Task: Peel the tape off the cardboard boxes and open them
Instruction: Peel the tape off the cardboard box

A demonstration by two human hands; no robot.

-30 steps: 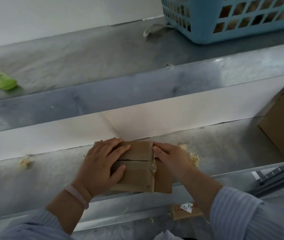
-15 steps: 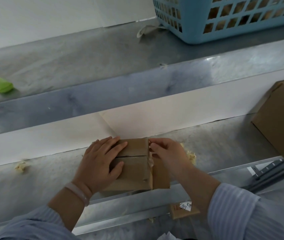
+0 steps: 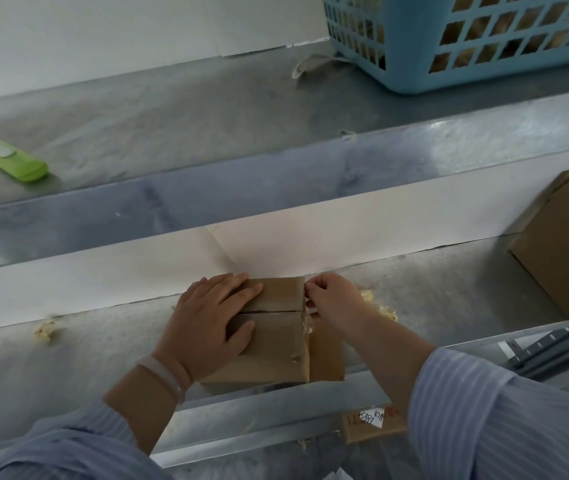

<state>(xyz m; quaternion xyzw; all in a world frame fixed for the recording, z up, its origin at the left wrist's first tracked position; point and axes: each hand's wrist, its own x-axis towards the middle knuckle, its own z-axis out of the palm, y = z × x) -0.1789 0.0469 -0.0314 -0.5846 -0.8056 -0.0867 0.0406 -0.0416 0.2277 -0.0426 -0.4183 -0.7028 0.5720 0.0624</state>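
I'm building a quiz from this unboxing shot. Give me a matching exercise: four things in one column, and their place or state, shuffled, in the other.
1. left hand
2. right hand
3. green knife
4. blue basket

A. upper shelf, right end
B. pinches tape at the small box right edge
C. lies flat on the box top
D. upper shelf, left end

Pairs: 1-C, 2-B, 3-D, 4-A

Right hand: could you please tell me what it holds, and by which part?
The right hand pinches clear tape at the box's top right edge.
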